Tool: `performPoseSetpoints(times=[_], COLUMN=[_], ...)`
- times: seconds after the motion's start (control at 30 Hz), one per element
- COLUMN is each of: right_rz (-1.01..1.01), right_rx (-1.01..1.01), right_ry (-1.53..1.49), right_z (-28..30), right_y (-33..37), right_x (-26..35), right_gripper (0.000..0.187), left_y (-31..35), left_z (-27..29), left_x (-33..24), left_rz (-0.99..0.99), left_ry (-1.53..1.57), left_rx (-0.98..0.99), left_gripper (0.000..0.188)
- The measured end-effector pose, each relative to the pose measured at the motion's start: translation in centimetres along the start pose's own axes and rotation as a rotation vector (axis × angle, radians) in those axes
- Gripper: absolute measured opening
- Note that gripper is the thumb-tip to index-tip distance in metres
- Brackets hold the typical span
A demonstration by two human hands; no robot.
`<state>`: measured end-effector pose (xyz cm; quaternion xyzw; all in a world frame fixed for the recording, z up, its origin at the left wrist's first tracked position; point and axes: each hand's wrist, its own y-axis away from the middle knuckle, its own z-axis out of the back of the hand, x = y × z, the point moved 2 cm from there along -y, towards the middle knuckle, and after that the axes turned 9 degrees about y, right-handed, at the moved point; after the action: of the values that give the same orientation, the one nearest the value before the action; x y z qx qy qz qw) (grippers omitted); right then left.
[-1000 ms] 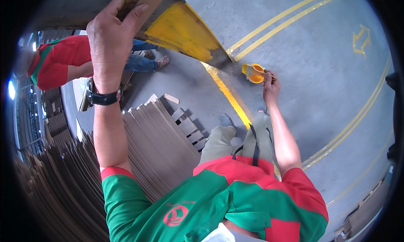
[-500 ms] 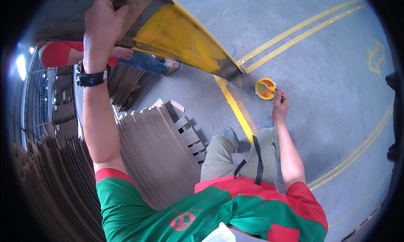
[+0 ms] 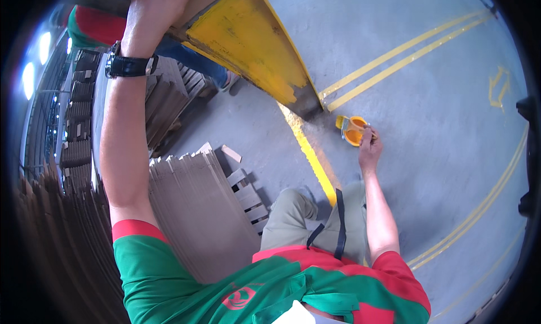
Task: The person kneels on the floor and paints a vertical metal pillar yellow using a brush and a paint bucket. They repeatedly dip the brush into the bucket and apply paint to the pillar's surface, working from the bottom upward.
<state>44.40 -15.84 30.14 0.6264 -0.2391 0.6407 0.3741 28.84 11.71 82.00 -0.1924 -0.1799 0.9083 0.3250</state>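
Upper centre, the steel column [image 3: 248, 39] is mostly yellow, its foot [image 3: 307, 105] bare; the right hand [image 3: 369, 148] grips a paintbrush [image 3: 341, 122] over the bucket [image 3: 354, 143]; the left hand's [image 3: 160, 7] cropped fingers I can't read.

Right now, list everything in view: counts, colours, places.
Beam: one, mostly yellow, top centre
Bucket: one, orange, right of beam
Paintbrush: one, yellow head, at bucket
Strip: one, brown, top edge
Scrap: one, tan, on grey floor
Pallet: one, pale grey, centre
Cardboard stacks: several, brown, left
Stripe: one, yellow, centre
Taped lines: several, yellow, right
Arrow: one, yellow, far right
Co-worker: one, red and green, upper left
Shirt: one, red and green, bottom
Trousers: one, khaki, centre
Watch: one, black, upper left
Left hand: one, bare, at strip
Right hand: one, bare, holding paintbrush
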Motion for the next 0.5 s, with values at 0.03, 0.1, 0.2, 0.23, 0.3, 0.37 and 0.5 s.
performPoseSetpoints(times=[0.03, 0.1, 0.2, 0.23, 0.3, 0.37, 0.5], right_rz=[0.028, 0.077, 0.095, 0.119, 0.104, 0.014, 0.085], right_rx=[-0.006, 0.002, -0.011, -0.02, 0.024, 0.071, 0.162], right_ry=[-0.013, -0.057, -0.005, 0.01, -0.022, -0.056, -0.18], right_z=[-0.4, -1.3, -1.5, -1.5, -1.7, -1.7, -2.4], right_y=[-0.6, -1.9, -4.9, -5.7, -7.5, -9.4, -13.4], right_x=[-0.7, -2.5, -5.5, -6.4, -7.7, -8.8, -10.5], right_gripper=[0.028, 0.028, 0.026, 0.026, 0.025, 0.026, 0.028], left_y=[0.1, 0.6, 1.2, 1.8, 2.1, 1.3, 2.4], left_z=[-0.1, -0.7, -1.7, -2.0, -2.4, -2.9, -3.1], left_x=[0.0, 0.4, 0.9, 1.0, 1.3, 1.4, 2.5], left_rz=[-0.08, -0.156, -0.203, -0.253, -0.241, -0.118, -0.309], left_ry=[-0.013, -0.064, -0.166, -0.207, -0.229, -0.171, -0.292], left_rx=[-0.023, -0.064, -0.118, -0.144, -0.179, -0.197, -0.248], left_gripper=[0.025, 0.026, 0.026, 0.026, 0.026, 0.027, 0.028])
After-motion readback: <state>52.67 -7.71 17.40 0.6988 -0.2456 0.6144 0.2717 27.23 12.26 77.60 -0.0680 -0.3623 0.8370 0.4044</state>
